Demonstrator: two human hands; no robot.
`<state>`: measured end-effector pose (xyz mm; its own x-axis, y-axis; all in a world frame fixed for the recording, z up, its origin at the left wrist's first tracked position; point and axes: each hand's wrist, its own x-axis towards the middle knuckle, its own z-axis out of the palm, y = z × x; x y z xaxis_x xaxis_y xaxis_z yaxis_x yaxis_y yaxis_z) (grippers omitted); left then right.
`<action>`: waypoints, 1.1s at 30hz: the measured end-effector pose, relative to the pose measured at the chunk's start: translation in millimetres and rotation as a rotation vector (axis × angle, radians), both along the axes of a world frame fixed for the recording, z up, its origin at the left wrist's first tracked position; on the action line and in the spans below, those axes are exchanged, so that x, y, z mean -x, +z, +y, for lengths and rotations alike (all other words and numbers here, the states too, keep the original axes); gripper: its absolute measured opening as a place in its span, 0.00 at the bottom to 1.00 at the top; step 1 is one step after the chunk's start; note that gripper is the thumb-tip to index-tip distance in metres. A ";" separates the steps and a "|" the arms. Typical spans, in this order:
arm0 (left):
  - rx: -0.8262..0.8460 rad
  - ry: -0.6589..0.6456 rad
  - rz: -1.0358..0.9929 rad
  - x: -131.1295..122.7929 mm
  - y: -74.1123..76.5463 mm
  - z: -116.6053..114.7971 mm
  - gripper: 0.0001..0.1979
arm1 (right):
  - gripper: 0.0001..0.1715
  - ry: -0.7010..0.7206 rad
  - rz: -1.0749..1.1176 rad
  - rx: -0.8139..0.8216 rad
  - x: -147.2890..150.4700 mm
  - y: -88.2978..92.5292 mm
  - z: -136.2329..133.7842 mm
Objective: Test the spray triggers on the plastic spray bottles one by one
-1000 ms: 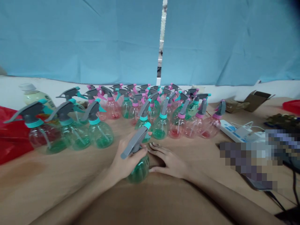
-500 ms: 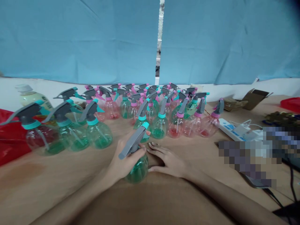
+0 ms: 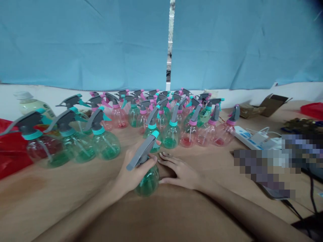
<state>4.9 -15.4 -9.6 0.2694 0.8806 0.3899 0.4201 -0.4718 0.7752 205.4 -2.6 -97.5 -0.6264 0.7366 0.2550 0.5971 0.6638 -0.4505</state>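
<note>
My left hand [image 3: 132,173] is wrapped round the neck of a green spray bottle [image 3: 147,179] with a grey trigger head and teal collar, which stands tilted on the brown table [image 3: 75,188]. My right hand [image 3: 180,171] lies flat on the table just to the right of the bottle, fingers stretched out towards it and holding nothing. Beyond both hands stands a crowd of several green and pink spray bottles [image 3: 171,134].
Three larger green bottles [image 3: 75,143] stand at the left beside a red bag [image 3: 10,151] and a pale capped bottle [image 3: 31,102]. A white power strip [image 3: 248,139] with cables, a cardboard box [image 3: 274,102] and a red tray [image 3: 313,111] lie at the right. Blue cloth hangs behind.
Hands and the held bottle keep the same pose. The view has shifted slightly, so everything sits a little lower left.
</note>
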 end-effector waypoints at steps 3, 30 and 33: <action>-0.023 -0.004 0.003 -0.3 1.1 -0.1 0.14 | 0.45 0.004 0.013 0.007 -0.4 -1.4 0.5; -0.083 -0.030 0.022 -1.3 6.6 2.6 0.07 | 0.44 -0.006 0.010 -0.011 -1.1 -5.7 0.8; -0.141 -0.027 0.024 -1.6 4.8 3.8 0.09 | 0.45 0.003 0.010 -0.008 -1.3 -5.3 0.8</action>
<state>6.5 -11.6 -4.8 0.3033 0.8096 0.5025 0.4235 -0.5870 0.6900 206.7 -1.8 -102.8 -0.6263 0.7323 0.2674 0.5903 0.6695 -0.4509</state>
